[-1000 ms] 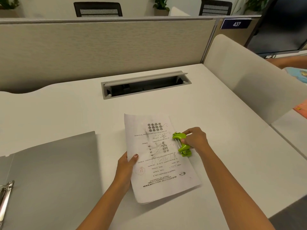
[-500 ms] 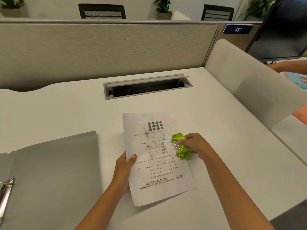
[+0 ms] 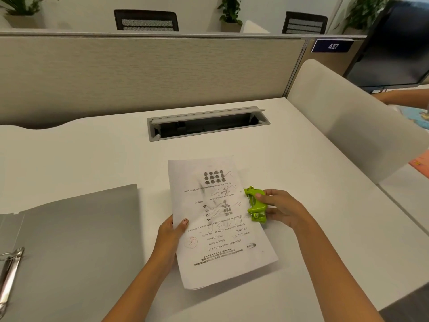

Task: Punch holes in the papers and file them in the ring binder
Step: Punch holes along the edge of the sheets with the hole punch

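A thin stack of printed papers (image 3: 218,219) lies on the white desk, its text upside down to me. My left hand (image 3: 173,233) pinches the stack's left edge, thumb on top. A small lime-green hole punch (image 3: 255,204) sits at the stack's right edge, and my right hand (image 3: 282,209) grips it from the right. One small hole shows in the paper just left of the punch's top end. An open grey ring binder (image 3: 76,247) lies at the left, its metal rings (image 3: 9,273) at the far left edge.
A recessed cable tray (image 3: 206,124) with a raised lid sits behind the papers. A fabric partition (image 3: 139,75) closes the back and a white divider (image 3: 348,122) the right. Beyond the divider are another person's arm (image 3: 401,97) and a monitor (image 3: 394,47).
The punch and my right hand have slid slightly to the right along the paper's edge. My left hand keeps its hold on the stack; the camera has tilted a little.
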A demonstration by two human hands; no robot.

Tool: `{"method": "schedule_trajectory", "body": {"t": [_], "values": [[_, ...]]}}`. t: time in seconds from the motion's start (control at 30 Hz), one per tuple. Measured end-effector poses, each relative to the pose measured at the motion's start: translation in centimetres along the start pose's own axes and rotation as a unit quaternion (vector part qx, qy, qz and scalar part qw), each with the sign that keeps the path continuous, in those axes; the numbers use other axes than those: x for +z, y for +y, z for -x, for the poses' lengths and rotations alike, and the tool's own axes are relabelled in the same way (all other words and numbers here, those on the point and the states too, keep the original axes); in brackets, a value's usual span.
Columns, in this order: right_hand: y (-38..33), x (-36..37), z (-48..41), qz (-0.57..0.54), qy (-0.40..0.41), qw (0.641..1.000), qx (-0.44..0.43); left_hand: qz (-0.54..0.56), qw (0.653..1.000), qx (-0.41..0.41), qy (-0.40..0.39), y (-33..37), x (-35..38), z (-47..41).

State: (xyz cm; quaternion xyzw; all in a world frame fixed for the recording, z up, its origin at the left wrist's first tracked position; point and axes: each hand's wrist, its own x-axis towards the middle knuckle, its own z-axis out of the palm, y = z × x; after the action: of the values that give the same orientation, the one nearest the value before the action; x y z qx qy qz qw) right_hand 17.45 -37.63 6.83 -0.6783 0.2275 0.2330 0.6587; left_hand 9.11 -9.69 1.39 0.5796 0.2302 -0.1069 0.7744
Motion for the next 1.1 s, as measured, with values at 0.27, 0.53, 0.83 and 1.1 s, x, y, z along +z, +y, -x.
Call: {"method": "schedule_trajectory", "body": {"t": [0.27, 0.53, 0.83, 1.1], "values": [[0.6, 0.5, 0.0, 0.021, -0.030, 0.999, -0.027, -0.013, 1.000, 0.007, 0.011, 0.5, -0.2, -0.1], [0.7, 0.1, -0.1, -0.022, -0.040, 0.999, -0.012, -0.036, 0.999, 0.014, -0.010, 1.2, -1.3, -0.3], [1.2, 0.5, 0.0, -0.037, -0.027, 0.999, 0.008, -0.059, 0.998, 0.012, -0.001, 1.1, -0.9, -0.2], [1.0, 0.7, 0.2, 0.004, -0.052, 0.999, 0.007, -0.084, 0.996, 0.027, -0.007, 1.6, -1.0, -0.5]]}}
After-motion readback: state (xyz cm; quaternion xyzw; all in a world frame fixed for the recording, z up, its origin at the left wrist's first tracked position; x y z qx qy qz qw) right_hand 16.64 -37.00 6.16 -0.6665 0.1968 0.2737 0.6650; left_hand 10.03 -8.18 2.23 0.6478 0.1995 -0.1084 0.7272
